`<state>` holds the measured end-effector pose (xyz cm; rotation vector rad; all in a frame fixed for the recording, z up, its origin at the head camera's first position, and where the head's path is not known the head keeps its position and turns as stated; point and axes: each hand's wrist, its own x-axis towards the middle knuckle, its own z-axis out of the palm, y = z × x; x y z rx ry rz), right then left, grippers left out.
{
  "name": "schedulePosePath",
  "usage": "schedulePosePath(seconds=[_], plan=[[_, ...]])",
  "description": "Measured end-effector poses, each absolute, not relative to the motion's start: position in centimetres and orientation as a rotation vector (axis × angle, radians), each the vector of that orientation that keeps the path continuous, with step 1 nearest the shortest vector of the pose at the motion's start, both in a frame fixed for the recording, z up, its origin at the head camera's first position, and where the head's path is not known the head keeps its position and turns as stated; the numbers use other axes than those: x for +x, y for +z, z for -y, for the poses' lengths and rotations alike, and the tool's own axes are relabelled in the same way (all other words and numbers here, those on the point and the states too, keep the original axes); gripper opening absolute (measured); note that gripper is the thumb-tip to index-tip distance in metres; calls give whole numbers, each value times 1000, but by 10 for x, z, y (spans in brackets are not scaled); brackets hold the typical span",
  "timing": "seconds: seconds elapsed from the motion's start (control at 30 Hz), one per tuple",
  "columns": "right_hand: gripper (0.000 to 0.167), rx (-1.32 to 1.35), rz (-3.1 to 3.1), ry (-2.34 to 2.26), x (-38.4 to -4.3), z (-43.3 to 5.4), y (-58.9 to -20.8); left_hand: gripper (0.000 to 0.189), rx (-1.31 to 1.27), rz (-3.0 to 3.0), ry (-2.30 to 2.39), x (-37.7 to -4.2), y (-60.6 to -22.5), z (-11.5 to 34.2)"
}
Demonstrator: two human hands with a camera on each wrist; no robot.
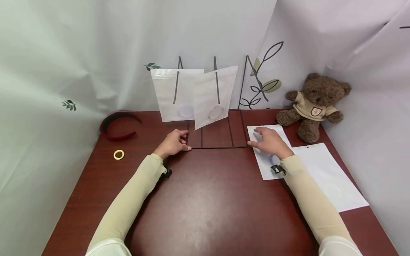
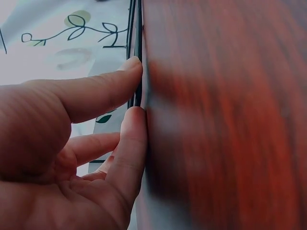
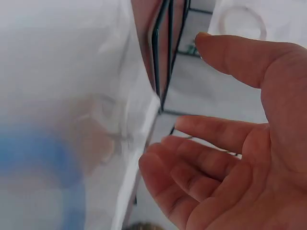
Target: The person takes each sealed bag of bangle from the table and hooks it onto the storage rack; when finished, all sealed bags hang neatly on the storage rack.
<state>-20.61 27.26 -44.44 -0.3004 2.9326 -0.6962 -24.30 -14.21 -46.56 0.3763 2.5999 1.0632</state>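
A black wire rack [image 1: 217, 147] stands at the back of the table, with several upright wires. Two white zip bags hang from its hooks, a left bag [image 1: 163, 94] and a right bag [image 1: 205, 101], each showing a ring through the front. The rightmost hook [image 1: 256, 78] carries nothing. My left hand [image 1: 173, 143] is at the rack's front left corner; in the left wrist view the thumb and a finger touch the black rod [image 2: 138, 28]. Near the front right corner is my right hand [image 1: 270, 142], fingers loosely bent, holding nothing, above a flat bag [image 3: 72, 72] containing a blue ring.
Another white bag [image 1: 323, 170] lies flat at the right. A brown teddy bear [image 1: 317, 103] sits at the back right corner. On the left lie a dark red headband [image 1: 105, 128] and a yellow ring [image 1: 119, 159]. White curtains [image 1: 112, 53] surround the wooden table [image 1: 208, 206].
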Motion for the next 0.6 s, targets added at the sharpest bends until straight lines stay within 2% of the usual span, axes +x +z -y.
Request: schedulePosePath(seconds=[0.2,0.47,0.6], plan=[[79,-172,-2957,-627,-202,-302,-436,84,382,-2584,1062,-245,-467,143],[95,-122,-2892,-547,-200,-327,-440,84,379,-2558,1075,-246,-468,144],[93,-141,-2890,-524,-205,-332,-447,84,381,-2569,1063,-246,-467,144]])
